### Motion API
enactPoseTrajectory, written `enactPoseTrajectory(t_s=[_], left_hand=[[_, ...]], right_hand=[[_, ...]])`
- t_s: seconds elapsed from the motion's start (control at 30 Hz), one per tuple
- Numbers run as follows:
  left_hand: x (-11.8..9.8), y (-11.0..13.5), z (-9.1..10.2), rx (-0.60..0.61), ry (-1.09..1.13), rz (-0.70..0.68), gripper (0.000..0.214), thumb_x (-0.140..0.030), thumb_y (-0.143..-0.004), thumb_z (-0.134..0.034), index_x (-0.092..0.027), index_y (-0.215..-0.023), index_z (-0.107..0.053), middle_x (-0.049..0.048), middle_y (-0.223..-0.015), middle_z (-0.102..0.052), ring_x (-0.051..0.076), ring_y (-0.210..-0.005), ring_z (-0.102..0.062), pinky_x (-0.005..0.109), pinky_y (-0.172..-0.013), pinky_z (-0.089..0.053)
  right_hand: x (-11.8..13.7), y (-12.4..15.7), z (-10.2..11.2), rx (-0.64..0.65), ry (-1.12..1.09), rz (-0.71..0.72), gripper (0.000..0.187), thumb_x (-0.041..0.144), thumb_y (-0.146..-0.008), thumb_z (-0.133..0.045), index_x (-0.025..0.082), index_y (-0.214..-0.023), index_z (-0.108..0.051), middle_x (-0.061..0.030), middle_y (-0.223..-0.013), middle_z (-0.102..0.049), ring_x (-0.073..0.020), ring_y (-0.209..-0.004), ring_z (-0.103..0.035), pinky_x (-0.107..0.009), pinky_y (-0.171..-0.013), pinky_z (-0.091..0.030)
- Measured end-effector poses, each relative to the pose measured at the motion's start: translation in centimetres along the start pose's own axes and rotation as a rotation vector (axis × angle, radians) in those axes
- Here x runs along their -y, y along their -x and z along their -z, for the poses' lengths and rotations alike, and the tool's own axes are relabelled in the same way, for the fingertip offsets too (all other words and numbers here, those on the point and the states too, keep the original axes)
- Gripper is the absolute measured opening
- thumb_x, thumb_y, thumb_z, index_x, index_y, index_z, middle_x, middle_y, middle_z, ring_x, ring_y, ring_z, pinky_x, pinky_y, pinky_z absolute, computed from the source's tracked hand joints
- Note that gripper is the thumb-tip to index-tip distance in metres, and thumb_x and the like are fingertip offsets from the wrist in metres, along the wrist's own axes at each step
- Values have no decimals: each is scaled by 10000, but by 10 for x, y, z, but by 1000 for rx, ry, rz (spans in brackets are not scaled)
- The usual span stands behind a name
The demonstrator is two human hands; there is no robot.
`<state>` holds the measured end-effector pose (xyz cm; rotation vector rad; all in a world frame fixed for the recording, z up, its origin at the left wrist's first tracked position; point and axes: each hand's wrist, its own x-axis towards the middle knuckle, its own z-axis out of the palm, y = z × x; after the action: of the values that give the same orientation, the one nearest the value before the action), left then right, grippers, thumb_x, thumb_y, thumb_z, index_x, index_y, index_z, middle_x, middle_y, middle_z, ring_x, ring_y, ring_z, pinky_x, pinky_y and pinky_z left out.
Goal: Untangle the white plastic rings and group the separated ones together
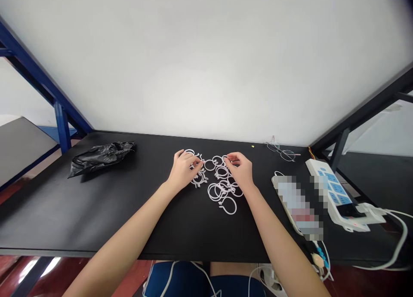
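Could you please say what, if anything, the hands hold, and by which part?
The left hand and right hand are at white rings; whether either grips one cannot be told.

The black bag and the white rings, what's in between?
In the head view, the left hand is between the black bag and the white rings, with black table showing from bag to hand.

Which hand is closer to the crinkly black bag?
Left. The left hand is to the right of the black bag, at the white rings; the right hand is farther right, also at the rings.
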<state>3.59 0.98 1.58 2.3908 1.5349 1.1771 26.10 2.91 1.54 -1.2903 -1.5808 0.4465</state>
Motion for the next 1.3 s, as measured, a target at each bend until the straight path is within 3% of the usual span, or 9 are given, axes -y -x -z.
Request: enactPoseTrajectory(t_s=[0.17, 0.27, 0.37, 0.47, 0.57, 0.67, 0.83, 1.13, 1.3], left_hand=[[-2, 0, 1, 27, 2, -1, 193, -302, -917, -521, -213, -781, -626, -10, -772, -644, 144, -806, -596, 442, -1095, -274], [-4, -1, 2, 21, -13, 2, 174, -302, -917, -526, -212, -812, -633, 5, -835, -657, 157, -857, -597, 442, -1093, -288], [-3, 0, 1, -13, -54, 62, 177, -328, -922, -520, -214, -962, -649, 65, -1066, -650, 213, -1043, -568, 450, -1054, -347], [5, 2, -3, -5, -98, 195, 333, -381, -942, -470, -212, -1203, -589, 139, -1337, -527, 309, -1265, -442, 517, -1021, -381], [14, 4, -9, 75, -77, 283, 419, -443, -954, -426, -223, -1293, -536, 154, -1404, -476, 340, -1311, -408, 557, -1005, -397], [18, 6, -15, 127, -65, 283, 427, -469, -948, -434, -223, -1276, -553, 145, -1395, -494, 325, -1300, -434, 556, -1040, -374], [18, 7, -20, 146, -44, 245, 417, -438, -950, -434, -198, -1270, -555, 149, -1383, -506, 317, -1303, -437, 525, -1043, -392], [10, 8, -23, 154, 15, 179, 387, -394, -956, -442, -176, -1248, -573, 147, -1382, -509, 297, -1311, -438, 484, -1060, -407], [1, 9, -28, 176, 101, 183, 396, -389, -957, -440, -173, -1266, -560, 145, -1400, -497, 290, -1341, -410, 478, -1086, -388]], right_hand=[[9, 3, 0, 101, 77, 134, 117, 311, -820, -614, 217, -864, -667, -65, -884, -702, -234, -872, -654, -391, -792, -541], [19, 9, -5, 294, 115, 266, 150, 305, -827, -632, 240, -953, -681, -70, -1012, -702, -254, -997, -625, -433, -894, -509], [22, 15, -13, 385, 156, 337, 164, 281, -804, -664, 238, -960, -685, -79, -1156, -664, -271, -1099, -594, -474, -963, -469], [20, 18, -16, 424, 213, 342, 129, 249, -809, -647, 232, -929, -691, -91, -1186, -649, -289, -1150, -572, -508, -980, -446], [19, 17, -14, 426, 245, 328, 83, 237, -826, -620, 227, -863, -693, -100, -1181, -647, -292, -1160, -566, -513, -970, -448], [19, 17, -12, 426, 247, 325, 117, 227, -851, -587, 220, -777, -678, -104, -1183, -646, -283, -1148, -571, -504, -965, -452], [18, 17, -14, 396, 200, 296, 135, 236, -870, -565, 231, -772, -659, -89, -1168, -654, -267, -1129, -583, -476, -959, -463], [23, 14, -11, 181, 107, 186, 144, 294, -890, -541, 232, -801, -637, -101, -1173, -646, -270, -1113, -595, -468, -967, -457], [25, 14, -10, 158, 93, 192, 140, 301, -885, -555, 228, -803, -641, -105, -1170, -649, -276, -1113, -602, -458, -966, -463]])
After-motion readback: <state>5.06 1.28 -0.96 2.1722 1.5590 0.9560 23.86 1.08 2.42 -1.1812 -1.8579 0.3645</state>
